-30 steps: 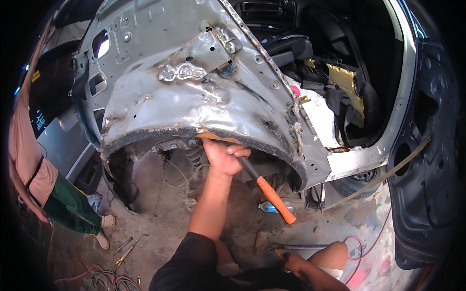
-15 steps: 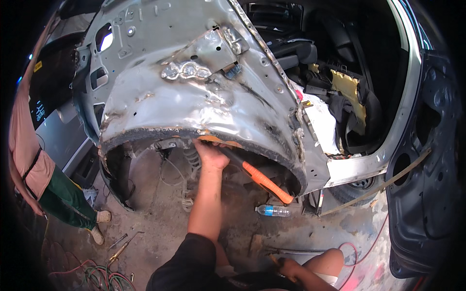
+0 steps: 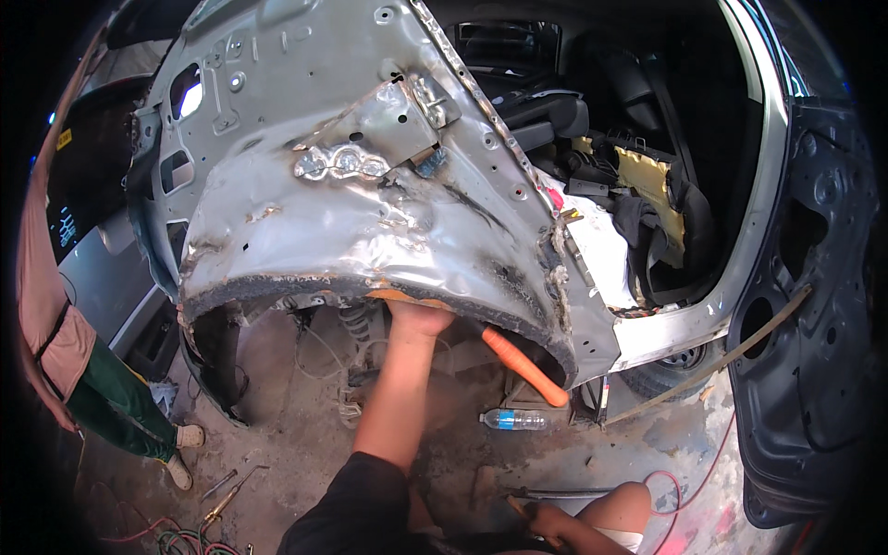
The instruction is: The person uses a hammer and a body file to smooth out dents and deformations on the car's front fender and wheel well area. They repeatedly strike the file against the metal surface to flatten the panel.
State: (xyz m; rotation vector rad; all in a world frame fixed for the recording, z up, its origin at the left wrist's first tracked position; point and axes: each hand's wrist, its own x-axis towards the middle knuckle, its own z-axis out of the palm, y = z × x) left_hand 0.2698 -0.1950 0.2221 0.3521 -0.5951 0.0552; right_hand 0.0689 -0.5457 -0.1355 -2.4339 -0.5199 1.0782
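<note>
My left hand (image 3: 422, 316) reaches up beneath the lower edge of a grey car-body wheel arch (image 3: 370, 217), its fingers hidden behind the metal. It holds the dark shaft end of an orange-handled tool (image 3: 525, 368). That handle slants down to the right below the arch, and its far end is hidden. Low in the view, my right hand (image 3: 548, 524) is closed round a tool with a wooden handle (image 3: 516, 505), beside my bent knee. The head of this tool is too dim to make out. Burn marks and rough welds cover the panel above.
A water bottle (image 3: 513, 420) lies on the concrete floor. A coil spring (image 3: 355, 324) hangs behind the arch. Hoses (image 3: 190, 541) and a torch (image 3: 222, 504) lie lower left, near another person (image 3: 120, 388). A dark door panel (image 3: 805, 370) stands at right.
My left hand has gone further under the arch edge, and the orange handle now points more steeply down. The right hand's tool has moved and is less blurred. The whole view has shifted slightly.
</note>
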